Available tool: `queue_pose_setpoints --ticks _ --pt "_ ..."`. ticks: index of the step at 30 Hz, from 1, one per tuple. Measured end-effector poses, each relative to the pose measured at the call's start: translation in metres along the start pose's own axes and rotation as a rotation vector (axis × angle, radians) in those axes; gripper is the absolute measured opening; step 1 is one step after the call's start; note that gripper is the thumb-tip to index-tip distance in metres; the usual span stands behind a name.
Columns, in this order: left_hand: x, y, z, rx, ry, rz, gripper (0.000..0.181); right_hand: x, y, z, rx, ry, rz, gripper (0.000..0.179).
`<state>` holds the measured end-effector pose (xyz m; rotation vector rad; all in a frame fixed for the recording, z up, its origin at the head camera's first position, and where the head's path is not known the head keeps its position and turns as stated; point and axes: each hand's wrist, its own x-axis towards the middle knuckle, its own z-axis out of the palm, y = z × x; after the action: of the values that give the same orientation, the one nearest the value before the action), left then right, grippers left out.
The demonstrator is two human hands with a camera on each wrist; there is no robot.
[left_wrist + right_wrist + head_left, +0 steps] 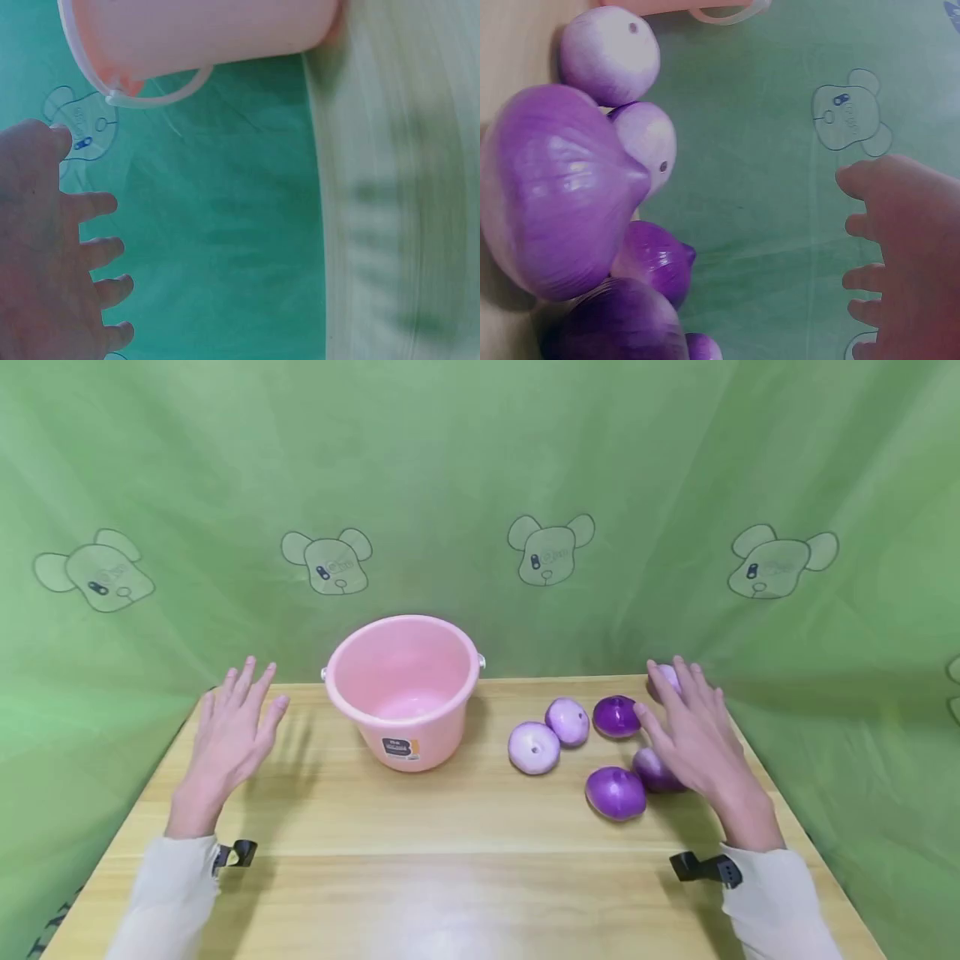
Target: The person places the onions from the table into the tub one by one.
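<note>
My left hand point(234, 739) hovers with spread fingers over the left side of the table, left of a pink bucket point(420, 743). Nothing is in it, and its shadow falls on the wood. On the right, my right hand point(697, 739) is held with fingers spread above a group of purple onions. It partly covers a dark onion point(652, 770) and a pale one point(666, 681) at the back. Beside it lie a glossy onion point(617, 717) and another purple onion point(616, 793). Two paler onions point(534, 748) sit closer to the bucket. The right wrist view shows the onions point(562, 191) left of the hand.
The wooden table point(420, 893) ends at a green curtain point(450, 460) printed with bear heads, which also hangs along both sides. The bucket's white handle point(169, 97) hangs down behind it. Dark camera straps point(705, 868) sit at both wrists.
</note>
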<state>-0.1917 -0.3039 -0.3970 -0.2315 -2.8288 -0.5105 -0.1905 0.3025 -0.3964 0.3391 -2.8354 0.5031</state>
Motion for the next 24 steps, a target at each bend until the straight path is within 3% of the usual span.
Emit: queue_pose_setpoints --ticks 13,24 --pt "-0.004 0.024 0.006 -0.172 0.143 0.028 0.060 -0.010 -0.005 -0.012 0.137 0.121 0.023 0.069" --pt "-0.003 0.051 0.008 -0.323 0.225 0.015 0.056 -0.015 -0.011 -0.020 0.187 0.120 0.090 0.068"
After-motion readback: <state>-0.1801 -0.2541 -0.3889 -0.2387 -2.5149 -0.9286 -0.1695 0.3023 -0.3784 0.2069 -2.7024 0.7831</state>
